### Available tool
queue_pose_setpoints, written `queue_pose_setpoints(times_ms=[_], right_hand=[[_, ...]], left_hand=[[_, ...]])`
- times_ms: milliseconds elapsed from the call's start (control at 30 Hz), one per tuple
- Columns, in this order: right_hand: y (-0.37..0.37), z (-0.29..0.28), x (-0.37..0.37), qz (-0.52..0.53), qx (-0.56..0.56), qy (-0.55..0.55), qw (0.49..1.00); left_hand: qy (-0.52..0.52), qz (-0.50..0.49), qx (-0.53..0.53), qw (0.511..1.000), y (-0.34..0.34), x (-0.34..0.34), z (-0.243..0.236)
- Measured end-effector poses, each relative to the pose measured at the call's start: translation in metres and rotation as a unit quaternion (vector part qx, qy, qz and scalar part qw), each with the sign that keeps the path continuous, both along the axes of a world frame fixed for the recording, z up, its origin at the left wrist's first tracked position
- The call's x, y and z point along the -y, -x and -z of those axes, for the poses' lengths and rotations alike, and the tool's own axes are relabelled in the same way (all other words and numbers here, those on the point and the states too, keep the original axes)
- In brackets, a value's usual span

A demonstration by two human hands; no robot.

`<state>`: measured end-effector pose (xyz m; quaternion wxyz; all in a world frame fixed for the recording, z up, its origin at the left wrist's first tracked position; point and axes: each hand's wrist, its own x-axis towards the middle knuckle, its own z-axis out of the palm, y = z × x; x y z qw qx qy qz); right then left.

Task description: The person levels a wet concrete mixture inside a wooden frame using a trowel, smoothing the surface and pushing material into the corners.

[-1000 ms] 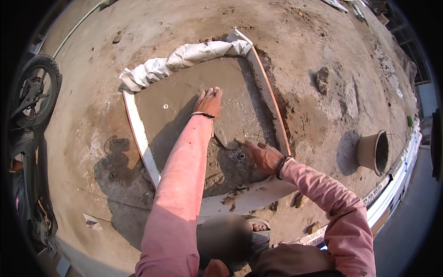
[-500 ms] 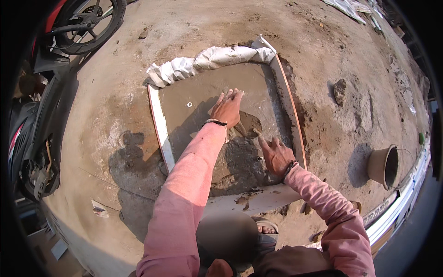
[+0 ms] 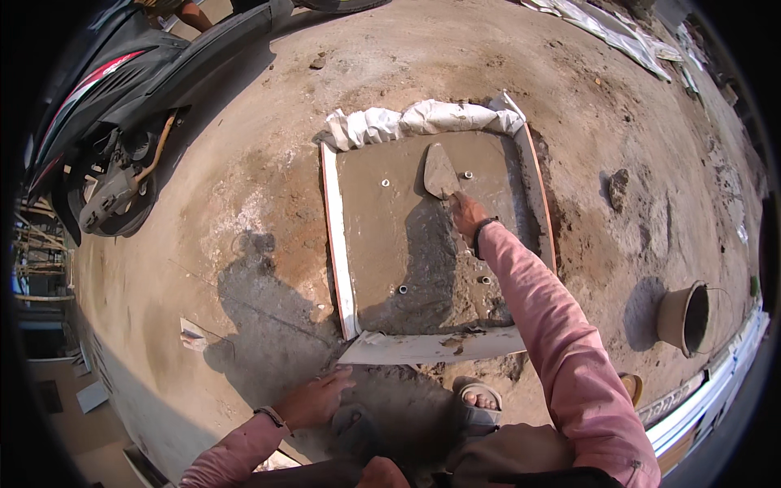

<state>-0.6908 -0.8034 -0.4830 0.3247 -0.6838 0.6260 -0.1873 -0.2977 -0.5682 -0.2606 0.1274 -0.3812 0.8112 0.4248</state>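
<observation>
A pointed trowel (image 3: 440,172) lies with its blade on wet grey concrete (image 3: 366,236) inside a shallow rectangular form. My right hand (image 3: 469,215) is closed round the trowel's handle, near the right side of the form. Several small pale pipe ends (image 3: 386,183) poke up through the concrete. White boards (image 3: 341,244) edge the form's left and near sides, and a crumpled white sheet (image 3: 399,124) runs along its far side. Outside the near left corner, my left hand (image 3: 316,397) hangs in shadow with its fingers stretched out and nothing in them.
At the right stands a beige bucket (image 3: 677,319), and a stone (image 3: 618,189) lies beyond it. A parked motorbike (image 3: 154,106) fills the upper left. My sandalled foot (image 3: 480,398) is just below the form's near board.
My left hand has come off the concrete and back to the near left. My right hand has reached farther forward and now grips the trowel. The view has shifted left.
</observation>
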Motion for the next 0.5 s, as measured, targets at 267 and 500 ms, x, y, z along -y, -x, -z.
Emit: queue_pose_setpoints(times_ms=[267, 500], right_hand=[[0.040, -0.076, -0.069, -0.186, 0.028, -0.135, 0.973], [0.015, -0.039, -0.093, -0.038, 0.028, -0.114, 0.992]], left_hand=[[-0.038, -0.163, -0.012, 0.986, -0.031, -0.033, -0.022], [-0.032, -0.157, 0.012, 0.987, -0.043, -0.053, -0.023]])
